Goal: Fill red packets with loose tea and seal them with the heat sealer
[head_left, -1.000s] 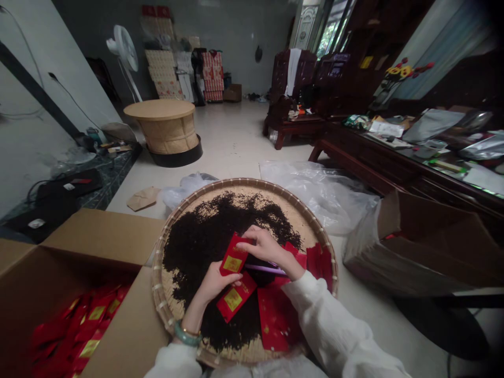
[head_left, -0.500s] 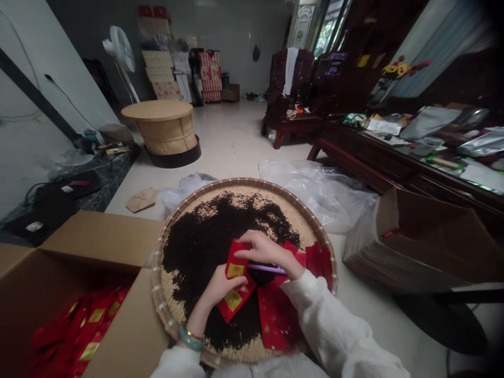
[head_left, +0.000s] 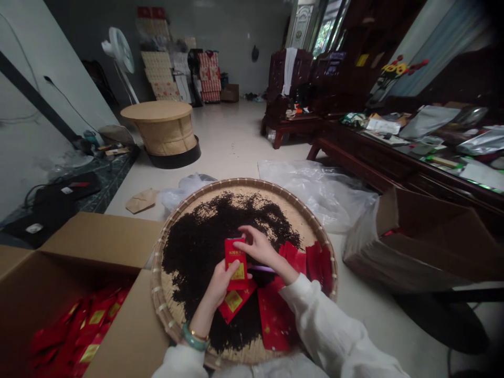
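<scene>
My left hand holds a small red packet with a gold label upright, its thumb across the front. At the packet's top edge is my right hand, thumb on the front and fingers curled around the upper corner. Beneath them, another red packet lies on dark, dry, leaf-like strands. These strands cover much of a round woven bamboo tray. More flat red packets rest on the tray's right side. A purple strip, partly hidden, shows by my right wrist.
At left, an open cardboard box contains many red packets. Another open box stands at right. Clear plastic sheeting lies behind the tray. Farther off are a round-topped stool, a fan and a cluttered dark table.
The held packet has turned from slanted to upright, its label now facing me. My left thumb has moved up onto its front, and my right fingers have lifted slightly at its top.
</scene>
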Available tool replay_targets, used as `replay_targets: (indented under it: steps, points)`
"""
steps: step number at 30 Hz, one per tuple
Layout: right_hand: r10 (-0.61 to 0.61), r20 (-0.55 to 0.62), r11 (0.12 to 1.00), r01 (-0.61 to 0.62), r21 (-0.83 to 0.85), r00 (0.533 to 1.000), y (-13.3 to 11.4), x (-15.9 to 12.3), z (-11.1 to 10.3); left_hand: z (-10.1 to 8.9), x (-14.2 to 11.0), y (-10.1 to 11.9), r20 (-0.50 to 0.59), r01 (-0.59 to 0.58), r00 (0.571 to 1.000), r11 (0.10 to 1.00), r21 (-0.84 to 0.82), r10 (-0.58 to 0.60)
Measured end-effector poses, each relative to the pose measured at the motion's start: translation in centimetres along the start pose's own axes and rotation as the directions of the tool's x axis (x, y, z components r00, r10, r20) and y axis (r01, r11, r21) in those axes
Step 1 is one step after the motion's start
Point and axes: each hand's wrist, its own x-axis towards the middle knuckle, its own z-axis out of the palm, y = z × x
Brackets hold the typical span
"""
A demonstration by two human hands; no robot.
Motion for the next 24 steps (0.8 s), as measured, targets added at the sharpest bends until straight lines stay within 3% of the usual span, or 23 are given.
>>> replay_targets:
  steps: [3,8,12,16,19,22,24]
  points:
    - [0.094,0.070,0.994,-0.098,0.048,0.993,0.5,-0.2,0.2,0.2,0.1,0.5,-0.006,-0.032,0.999,0.999,0.017,0.032]
    - [0.063,0.135,0.990,-0.079,0.114,0.989,0.6,-0.2,0.2,-0.1,0.9,1.4,-0.118,-0.213,0.968,0.974,0.081,0.222]
    - [0.076,0.114,0.990,-0.088,0.109,0.991,0.8,-0.1,0.3,-0.3,1.4,1.3,-0.211,-0.249,0.942,0.965,0.083,0.261]
    - [0.113,0.167,0.989,-0.128,0.079,0.979,1.3,-0.4,0.4,-0.1,1.2,1.0,-0.262,-0.267,0.929,0.964,0.011,0.260]
    - [0.128,0.177,0.986,-0.145,0.087,0.976,1.5,-0.7,0.4,0.0,0.7,1.1,-0.202,-0.210,0.960,0.976,-0.055,0.195]
    - [0.123,0.149,0.990,-0.133,0.053,0.981,1.5,-1.0,0.7,0.0,0.3,1.0,-0.039,-0.059,0.998,0.991,-0.117,0.055]
    - [0.136,0.134,0.990,-0.140,0.023,0.982,1.6,-1.1,0.9,-0.1,0.2,0.6,0.032,0.043,0.999,0.993,-0.113,-0.040]
